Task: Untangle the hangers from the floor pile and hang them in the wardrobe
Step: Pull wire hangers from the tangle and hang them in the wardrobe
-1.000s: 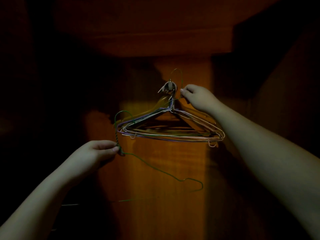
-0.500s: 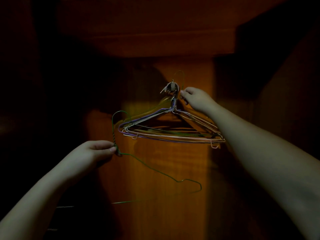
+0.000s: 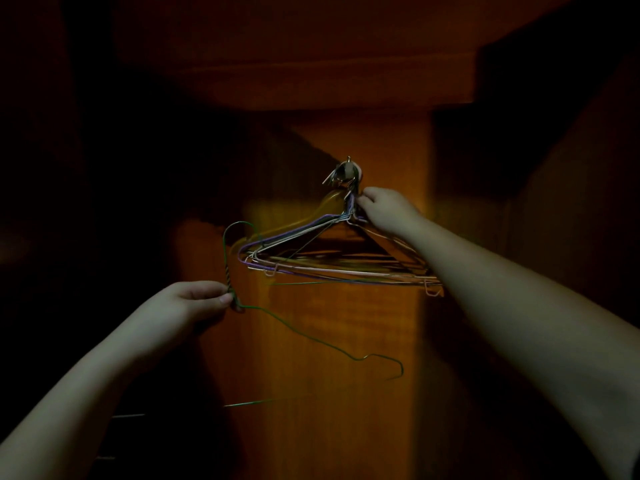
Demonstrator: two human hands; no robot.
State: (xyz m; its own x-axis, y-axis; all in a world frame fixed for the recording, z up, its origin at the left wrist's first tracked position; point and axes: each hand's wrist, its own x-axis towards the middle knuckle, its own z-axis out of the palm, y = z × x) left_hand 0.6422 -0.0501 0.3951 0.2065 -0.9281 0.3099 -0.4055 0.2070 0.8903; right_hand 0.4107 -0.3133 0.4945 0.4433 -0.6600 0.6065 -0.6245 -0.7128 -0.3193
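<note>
Several wire hangers (image 3: 332, 261), purple, pink and pale, hang bunched from a metal hook (image 3: 346, 171) on the wardrobe's wooden back panel. My right hand (image 3: 388, 209) holds the necks of this bunch just below the hook. My left hand (image 3: 194, 303) pinches the twisted neck of a green wire hanger (image 3: 311, 337), lower and to the left. Its hook curls up beside the bunch's left end, and its shoulder wire sags down to the right.
The wardrobe interior is dark. A wooden shelf (image 3: 311, 81) runs overhead. Side walls stand at the left and at the right (image 3: 571, 237). Thin horizontal rods (image 3: 128, 416) show faintly at the lower left.
The hanging bunch and my right hand have shifted slightly; my right hand slid from beside the hook down onto the necks. My left hand stays where it was with the green hanger.
</note>
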